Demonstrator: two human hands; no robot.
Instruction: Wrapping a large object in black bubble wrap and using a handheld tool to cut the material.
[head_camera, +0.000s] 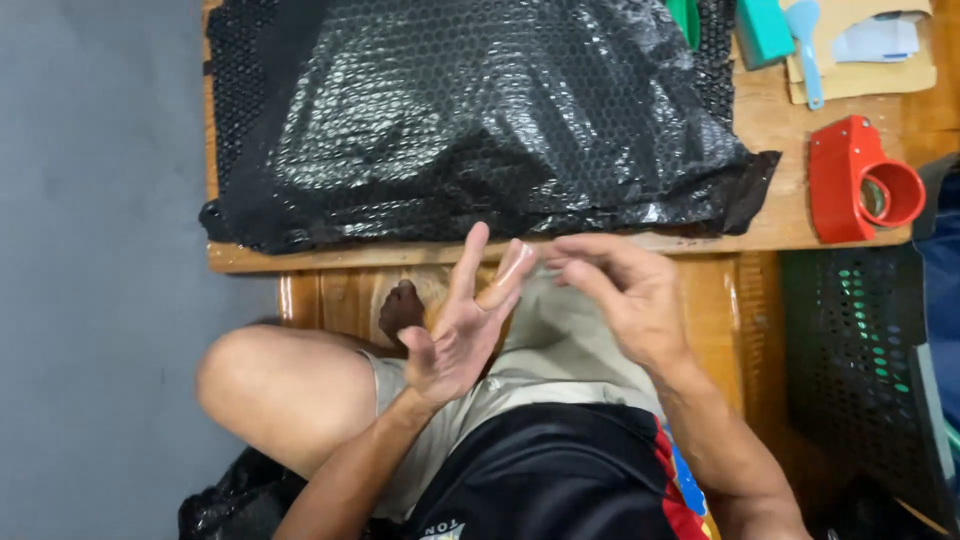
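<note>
Two hands' fingers (500, 285) spread, fingertips meeting just below black bubble wrap (470, 120)

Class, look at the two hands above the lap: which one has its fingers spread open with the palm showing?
The left hand: its fingers fan out, palm visible. The right hand curls, fingertips pinched toward the left fingertips.

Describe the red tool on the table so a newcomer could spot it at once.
Start at the wooden table, mostly covered by a black bubble-wrap sheet. Just past the sheet's right corner lies the tape dispenser. It is the only bright red thing there, with a round open ring at one end.
</note>
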